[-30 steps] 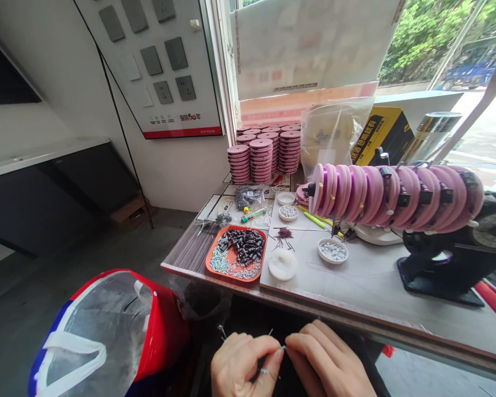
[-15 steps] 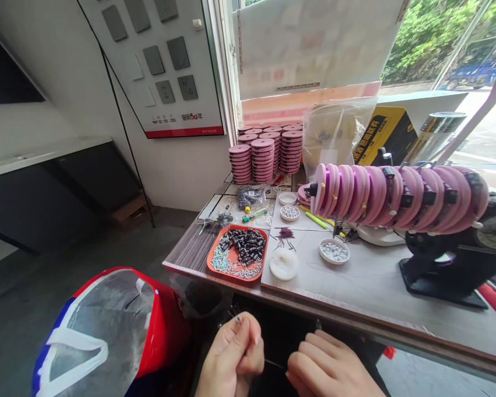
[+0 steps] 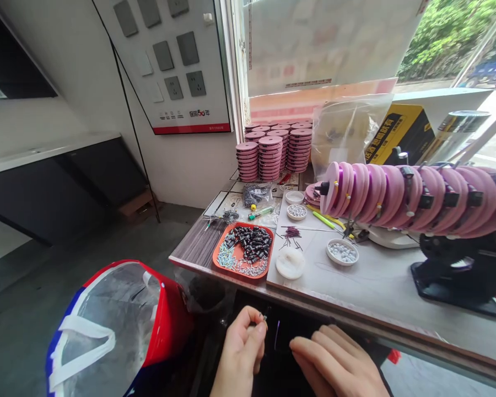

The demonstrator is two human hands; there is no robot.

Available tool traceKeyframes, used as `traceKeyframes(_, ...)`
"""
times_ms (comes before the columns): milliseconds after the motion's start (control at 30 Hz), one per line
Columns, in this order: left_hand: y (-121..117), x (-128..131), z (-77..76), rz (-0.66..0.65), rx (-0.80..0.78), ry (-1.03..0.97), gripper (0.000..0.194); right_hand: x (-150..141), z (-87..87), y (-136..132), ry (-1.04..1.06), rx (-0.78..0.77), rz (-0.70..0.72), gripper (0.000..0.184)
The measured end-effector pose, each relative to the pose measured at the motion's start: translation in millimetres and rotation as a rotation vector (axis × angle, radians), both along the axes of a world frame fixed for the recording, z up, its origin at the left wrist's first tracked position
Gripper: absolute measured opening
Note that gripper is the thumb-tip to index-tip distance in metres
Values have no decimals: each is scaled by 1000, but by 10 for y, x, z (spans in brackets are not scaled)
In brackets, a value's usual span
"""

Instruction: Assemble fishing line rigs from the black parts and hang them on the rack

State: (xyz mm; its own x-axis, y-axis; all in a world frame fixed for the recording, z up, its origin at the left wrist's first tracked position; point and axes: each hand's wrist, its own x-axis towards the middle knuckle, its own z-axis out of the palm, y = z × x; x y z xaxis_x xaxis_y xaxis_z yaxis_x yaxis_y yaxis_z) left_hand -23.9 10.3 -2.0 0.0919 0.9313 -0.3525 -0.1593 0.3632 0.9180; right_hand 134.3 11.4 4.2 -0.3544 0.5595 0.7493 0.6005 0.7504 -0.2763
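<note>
While the left hand [image 3: 240,347] points up and away from the body, its thumb and first finger press together at the tips and pinch a tiny thing [image 3: 265,318]. The other fingers of this hand curl in below. The right hand [image 3: 334,361] lies flatter, back side up, with its fingers bent, close together and pointing to the left. Its tips are turned down, so I cannot tell if they pinch anything. Both hands are in front of the near edge of the table [image 3: 376,292], apart from each other. A thin thread [image 3: 277,334] shows in the gap between them. It is too thin to follow, so I cannot tell if either hand holds it.

The tiny thing is mostly covered by the left thumb and finger, and only a small bit peeks out, too small to name. It is very dark around the hands, and shapes there are hard to make out. The bottom of the view cuts off both arms and part of the red bag [image 3: 172,314]. On the right, the pink wheels [image 3: 392,196] run out of view. An orange tray [image 3: 215,258] holds black, pale blue and shiny bits, heaped so that many are hidden.
</note>
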Motion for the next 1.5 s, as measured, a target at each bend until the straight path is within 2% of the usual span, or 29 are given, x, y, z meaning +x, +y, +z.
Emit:
traceKeyframes(200,3,1,21,-4,6,31,37,-22,-16,14,-12,-17,15,21)
traceKeyframes(367,-35,18,-11,53,101,150,28,-22,-38,18,-5,-34,10,22)
traceKeyframes(533,-45,46,36,107,205,251,21,-18,-40,12,7,-41,6,22)
traceKeyframes(967,-79,65,48,157,282,298,18,-29,-46,18,26,-64,-32,22)
traceKeyframes(1167,-72,31,1,134,329,382,21,-28,-13,17,53,-51,-43,20)
traceKeyframes(1367,-46,-23,-2,20,308,412,23,-61,-18,-5,23,-28,7,22)
traceKeyframes(1500,-45,6,22,84,314,375,22,-63,-39,20,19,-41,11,22)
